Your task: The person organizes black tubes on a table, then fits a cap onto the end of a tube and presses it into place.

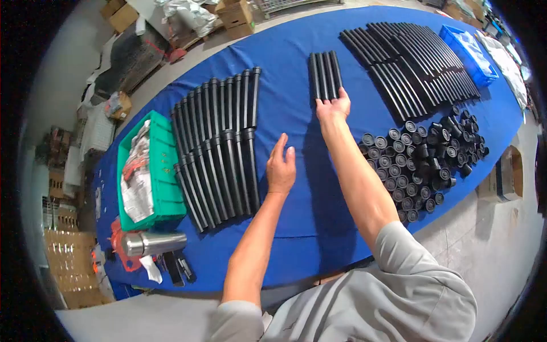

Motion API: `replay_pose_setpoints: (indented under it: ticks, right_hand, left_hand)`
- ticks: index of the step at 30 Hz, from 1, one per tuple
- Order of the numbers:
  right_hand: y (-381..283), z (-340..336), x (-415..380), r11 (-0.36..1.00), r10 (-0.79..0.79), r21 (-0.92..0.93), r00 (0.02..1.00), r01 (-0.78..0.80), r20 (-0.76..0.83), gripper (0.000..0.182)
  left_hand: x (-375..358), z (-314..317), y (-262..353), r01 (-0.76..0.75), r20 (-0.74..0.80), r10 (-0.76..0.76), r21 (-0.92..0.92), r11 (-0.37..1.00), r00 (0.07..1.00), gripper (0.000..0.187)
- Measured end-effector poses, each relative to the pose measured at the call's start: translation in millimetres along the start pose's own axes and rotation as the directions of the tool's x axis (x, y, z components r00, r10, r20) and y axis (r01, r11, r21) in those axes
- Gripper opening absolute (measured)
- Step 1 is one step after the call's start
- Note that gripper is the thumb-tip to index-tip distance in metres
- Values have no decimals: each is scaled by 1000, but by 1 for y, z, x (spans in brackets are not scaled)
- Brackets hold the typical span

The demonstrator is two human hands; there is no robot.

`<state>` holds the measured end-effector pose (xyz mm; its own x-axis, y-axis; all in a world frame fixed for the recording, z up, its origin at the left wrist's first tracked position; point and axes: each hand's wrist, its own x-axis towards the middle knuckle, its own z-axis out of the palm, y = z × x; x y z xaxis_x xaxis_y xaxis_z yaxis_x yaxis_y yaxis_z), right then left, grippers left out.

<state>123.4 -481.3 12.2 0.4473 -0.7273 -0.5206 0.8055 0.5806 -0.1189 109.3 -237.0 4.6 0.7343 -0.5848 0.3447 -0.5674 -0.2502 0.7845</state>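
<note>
Several black tubes (325,75) lie side by side in my right hand (334,106), which grips them at their near ends over the blue cloth. My left hand (281,167) is raised above the cloth with its fingers stretched out and nothing in it. Just left of it are two rows of black tubes with capped ends (222,108). At the far right, plain black tubes (399,85) lie in stacked rows. A pile of round black caps (407,171) sits to the right of my right forearm.
A green crate (165,188) with a whitish bag stands on the left of the blue-covered table (285,239). Near it lie a steel flask (154,244) and small dark items. A blue bin (473,57) stands at the far right. Cardboard boxes (235,17) are on the floor beyond.
</note>
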Motion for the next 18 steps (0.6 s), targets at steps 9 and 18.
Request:
replay_pose_setpoints:
  ticks: [9,18]
  right_hand:
    - [18,-74,-117,999,-20,-30,995,22,95,46]
    - [-20,-167,-261,984,169,-84,975,-158,144,37]
  left_hand:
    - [3,-1,-11,57,-68,-76,-246,968,995,47]
    - [2,-2,-1,-130,-78,123,-85,988,989,80]
